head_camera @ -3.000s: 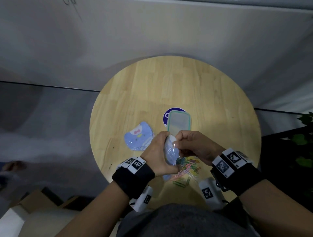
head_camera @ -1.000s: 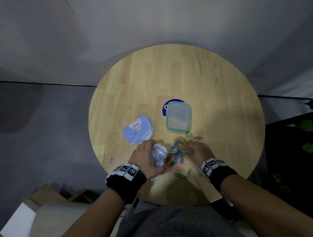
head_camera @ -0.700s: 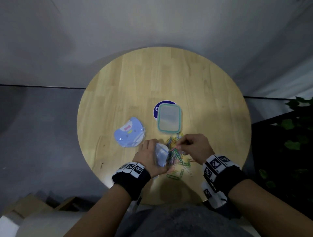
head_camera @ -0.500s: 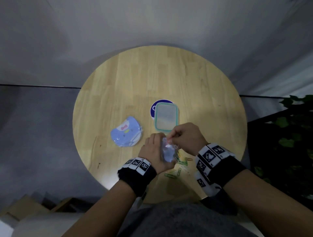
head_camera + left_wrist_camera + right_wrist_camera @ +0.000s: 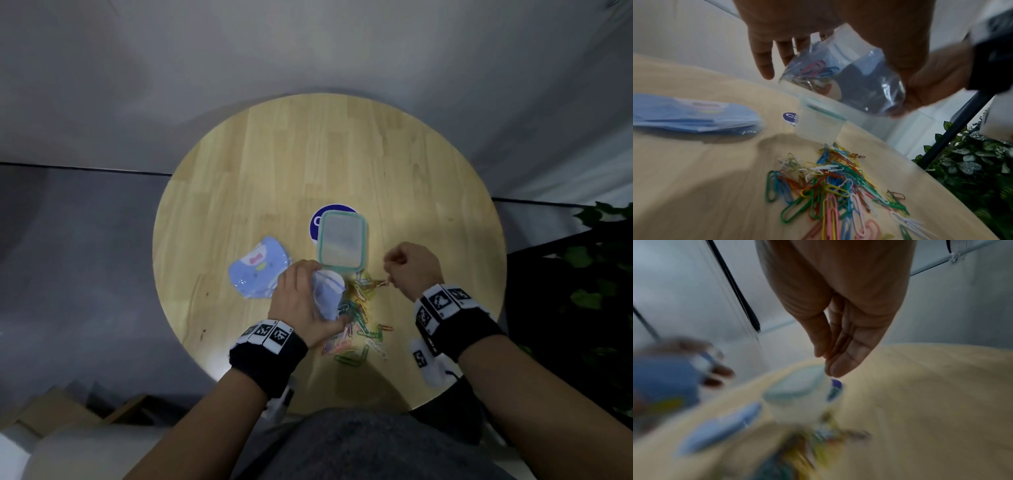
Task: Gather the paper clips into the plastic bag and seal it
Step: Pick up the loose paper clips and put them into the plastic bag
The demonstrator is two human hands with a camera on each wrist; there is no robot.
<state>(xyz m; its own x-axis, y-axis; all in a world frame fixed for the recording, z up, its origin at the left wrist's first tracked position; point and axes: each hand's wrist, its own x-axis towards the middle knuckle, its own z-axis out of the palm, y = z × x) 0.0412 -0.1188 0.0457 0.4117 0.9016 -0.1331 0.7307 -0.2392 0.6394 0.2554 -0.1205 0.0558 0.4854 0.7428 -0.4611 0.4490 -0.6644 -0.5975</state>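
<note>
My left hand (image 5: 301, 303) grips a small clear plastic bag (image 5: 327, 296) just above the round wooden table (image 5: 342, 154). In the left wrist view its fingers (image 5: 762, 61) and thumb curl round the bag (image 5: 849, 76), which holds several coloured paper clips. A loose pile of coloured paper clips (image 5: 356, 310) (image 5: 830, 183) lies on the table right of and below the bag. My right hand (image 5: 411, 270) hovers to the right of the pile. Thumb and fingertips are drawn together (image 5: 834, 345), and no clip shows between them.
A clear lidded container (image 5: 342, 243) with a green rim stands just beyond the pile, over a round blue sticker (image 5: 317, 222). A flat blue packet (image 5: 260, 270) lies left of my left hand. Green plants (image 5: 599, 274) stand beyond the table's right edge.
Half a second ago my right hand was at the mouth of the bag; it has since pulled away to the right. My left hand keeps hold of the bag.
</note>
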